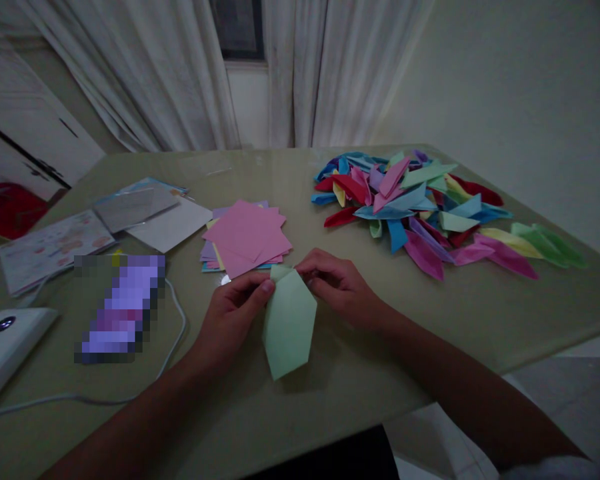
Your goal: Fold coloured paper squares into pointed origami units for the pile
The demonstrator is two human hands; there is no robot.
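A light green sheet of folded paper (pixel 290 323) hangs between my two hands, just above the table near its front middle. My left hand (pixel 233 310) pinches its upper left edge between thumb and fingers. At the upper right corner, my right hand (pixel 337 283) has its fingers pressed together on the same paper. The paper's lower end tapers, and a small folded flap shows at its top. Right behind the hands lies a stack of colored paper squares (pixel 245 230), pink on top, with purple, yellow and blue edges showing.
A heap of folded paper pieces (pixel 395 193) in many colors covers the back right of the table (pixel 430 347). To the left are a pixelated phone-like device (pixel 125 307), a white cable (pixel 177 333), a white device (pixel 13 347), a printed booklet (pixel 55 247) and a clear packet (pixel 135 207).
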